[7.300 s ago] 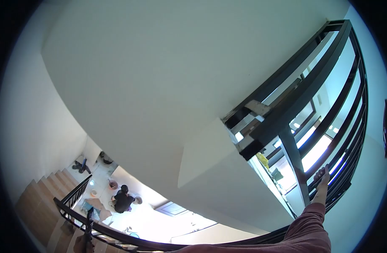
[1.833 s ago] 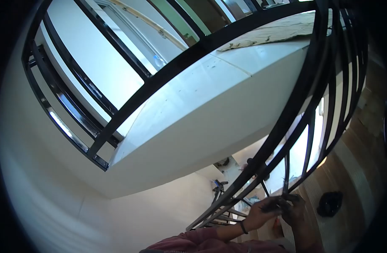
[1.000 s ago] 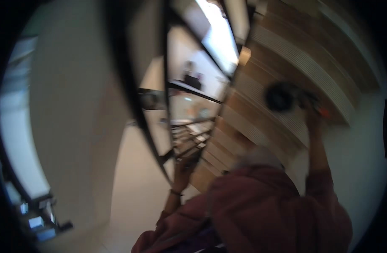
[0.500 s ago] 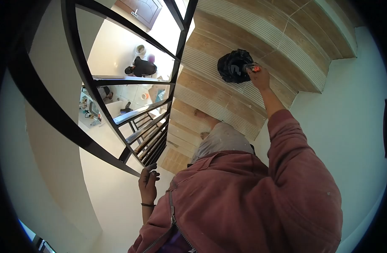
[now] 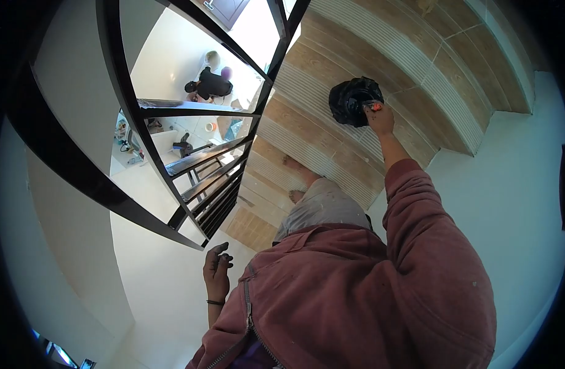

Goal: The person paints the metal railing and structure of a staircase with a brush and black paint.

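My right hand (image 5: pixel 381 121) is closed around a paintbrush (image 5: pixel 375 106) with an orange-red part, largely hidden by the fingers. The brush is at the opening of a container lined with a black plastic bag (image 5: pixel 342 101), which stands on a wood-look stair step; something dark and shiny shows inside. My left hand (image 5: pixel 217 273) hangs beside the lower end of the black metal railing (image 5: pixel 88 178), apart from it. Its fingers are loosely bent, stained dark, and hold nothing.
Tiled stairs (image 5: pixel 332 67) with ribbed edges curve upward beside a pale wall (image 5: pixel 504 184). Through the railing, a crouching person (image 5: pixel 212 85) is seen on the floor below, near a bucket (image 5: pixel 212 59) and a white-and-orange tub (image 5: pixel 210 127).
My right hand has lowered slightly with the brush, further into the bag's opening. The left hand has come slightly away from the railing end. The view has shifted a little.
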The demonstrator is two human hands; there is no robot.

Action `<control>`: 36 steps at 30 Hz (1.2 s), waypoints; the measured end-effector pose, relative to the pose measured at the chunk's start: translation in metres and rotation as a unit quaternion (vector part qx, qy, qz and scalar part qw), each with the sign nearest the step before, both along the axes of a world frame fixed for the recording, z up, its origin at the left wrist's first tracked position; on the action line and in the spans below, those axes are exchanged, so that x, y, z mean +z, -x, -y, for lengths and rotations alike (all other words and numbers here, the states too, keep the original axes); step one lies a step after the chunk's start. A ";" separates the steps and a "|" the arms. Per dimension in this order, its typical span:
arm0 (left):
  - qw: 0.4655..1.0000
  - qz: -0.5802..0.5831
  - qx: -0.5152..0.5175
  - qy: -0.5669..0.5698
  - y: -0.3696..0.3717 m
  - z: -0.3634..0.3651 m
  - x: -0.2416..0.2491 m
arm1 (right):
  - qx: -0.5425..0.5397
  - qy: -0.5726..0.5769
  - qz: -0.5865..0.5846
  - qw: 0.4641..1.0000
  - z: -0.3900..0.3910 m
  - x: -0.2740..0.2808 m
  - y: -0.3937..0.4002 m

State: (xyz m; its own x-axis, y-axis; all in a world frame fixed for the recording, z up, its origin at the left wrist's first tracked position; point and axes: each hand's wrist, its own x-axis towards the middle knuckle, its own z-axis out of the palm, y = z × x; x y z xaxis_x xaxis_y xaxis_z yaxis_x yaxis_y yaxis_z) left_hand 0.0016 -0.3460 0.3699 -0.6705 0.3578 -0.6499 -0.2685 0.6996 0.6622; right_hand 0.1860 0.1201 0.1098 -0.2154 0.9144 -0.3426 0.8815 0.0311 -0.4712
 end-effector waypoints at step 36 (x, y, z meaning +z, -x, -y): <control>0.998 -0.053 -0.008 -0.028 -0.002 0.013 -0.004 | -0.407 0.010 -0.472 0.782 0.021 0.020 -0.019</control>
State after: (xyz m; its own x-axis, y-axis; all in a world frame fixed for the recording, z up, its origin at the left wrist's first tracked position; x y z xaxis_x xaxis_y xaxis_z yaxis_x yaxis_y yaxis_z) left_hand 0.0034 -0.3589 0.3660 -0.7282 0.4038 -0.5537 -0.1831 0.6640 0.7250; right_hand 0.2054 0.0994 0.1299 0.2700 0.8762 -0.3993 -0.1354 -0.3760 -0.9167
